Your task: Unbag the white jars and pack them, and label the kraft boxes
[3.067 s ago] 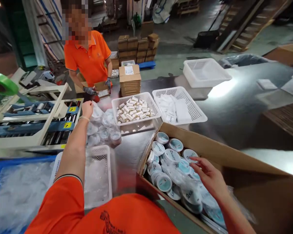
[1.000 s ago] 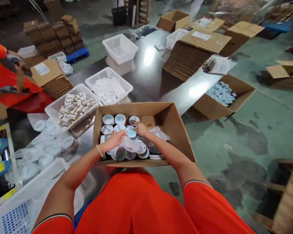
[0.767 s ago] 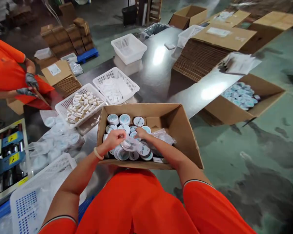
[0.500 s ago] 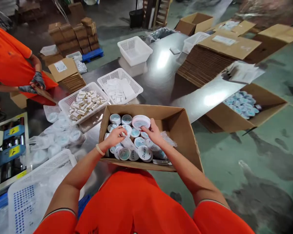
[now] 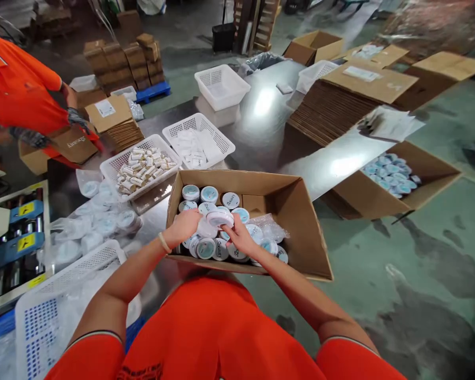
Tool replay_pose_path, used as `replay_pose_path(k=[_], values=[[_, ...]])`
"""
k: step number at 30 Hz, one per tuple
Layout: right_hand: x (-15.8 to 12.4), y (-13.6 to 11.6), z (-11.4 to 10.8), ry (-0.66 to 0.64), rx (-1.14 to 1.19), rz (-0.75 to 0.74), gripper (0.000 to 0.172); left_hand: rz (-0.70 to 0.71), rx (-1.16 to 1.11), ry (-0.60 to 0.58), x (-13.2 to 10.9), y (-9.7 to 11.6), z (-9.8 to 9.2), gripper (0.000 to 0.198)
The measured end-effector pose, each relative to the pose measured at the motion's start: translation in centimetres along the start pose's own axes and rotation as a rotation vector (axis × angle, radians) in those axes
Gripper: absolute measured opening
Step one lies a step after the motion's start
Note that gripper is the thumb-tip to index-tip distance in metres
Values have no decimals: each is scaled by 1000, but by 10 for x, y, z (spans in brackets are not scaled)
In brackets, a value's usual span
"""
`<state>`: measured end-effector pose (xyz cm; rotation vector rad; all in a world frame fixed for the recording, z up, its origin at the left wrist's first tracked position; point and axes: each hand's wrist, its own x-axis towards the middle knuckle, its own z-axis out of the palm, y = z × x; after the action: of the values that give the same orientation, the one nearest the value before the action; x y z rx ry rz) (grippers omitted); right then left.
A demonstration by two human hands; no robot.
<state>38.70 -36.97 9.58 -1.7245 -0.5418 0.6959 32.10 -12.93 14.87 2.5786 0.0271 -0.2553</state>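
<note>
My right hand (image 5: pixel 240 235) grips a white round jar (image 5: pixel 220 217) by its near right side, above the open cardboard box (image 5: pixel 301 227). Close on the left, my left hand (image 5: pixel 185 226) has its fingers closed at the edge of a small clear plastic bag (image 5: pixel 206 229), which meets the jar's left side. How far the jar is inside the bag I cannot tell. Below both hands lie several round jars with pale blue or white lettered lids (image 5: pixel 206 248). A crumpled clear bag (image 5: pixel 271 228) rests on the jars to the right.
Baskets of small rolls (image 5: pixel 140 169) and white packets (image 5: pixel 193 148) stand beyond the box. Bagged jars (image 5: pixel 106 221) lie left, above a white basket (image 5: pixel 35 316). Stacked flat cartons (image 5: pixel 340 100) stand right. A co-worker in orange (image 5: pixel 27 100) handles a carton at far left.
My right hand has brought the jar down and left, toward my left hand and the small bag. The view has shifted slightly. The co-worker's carton has come further into sight.
</note>
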Motion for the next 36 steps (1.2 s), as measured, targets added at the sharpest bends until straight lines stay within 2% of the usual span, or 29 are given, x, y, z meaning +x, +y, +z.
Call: replay_pose_path(k=[3,5,7,10,13,17,20,22,24,25,27,28,29,31,34,36], values=[[-9,-6,15,124,103,-117,47,29,-68,-25,-4,6,0,32],[-8,-7,26,101,131,-170,48,63,-189,-9,-5,7,-2,35],[-3,-5,32,26,69,-161,45,69,-271,2,-6,4,-5,38],[5,-3,30,-15,-239,-114,36,49,-283,18,-10,-3,-6,48],[6,-9,26,-11,-588,-59,33,7,-264,52,-14,-5,1,56],[10,-28,33,-81,-1070,52,50,-46,-274,97,-18,2,13,61],[14,-36,39,-123,-1160,-41,56,-37,-332,141,-23,7,13,62],[14,-37,38,-105,-1128,-203,51,-49,-394,183,-28,5,6,62],[12,-39,31,15,-1047,-443,41,-97,-485,249,-38,-5,-11,63],[11,-41,26,123,-986,-577,35,-131,-541,298,-46,-14,-24,63],[13,-48,16,338,-857,-784,28,-195,-646,404,-68,-35,-56,63],[14,-53,13,418,-805,-840,27,-221,-680,458,-81,-47,-76,63],[16,-57,12,472,-767,-864,28,-247,-694,511,-95,-60,-96,64],[21,-64,17,501,-722,-839,29,-293,-652,623,-122,-88,-139,66],[25,-61,33,431,-659,-750,28,-387,-428,768,-145,-137,-196,66],[27,-51,42,395,-613,-692,28,-458,-199,812,-149,-175,-222,62]])
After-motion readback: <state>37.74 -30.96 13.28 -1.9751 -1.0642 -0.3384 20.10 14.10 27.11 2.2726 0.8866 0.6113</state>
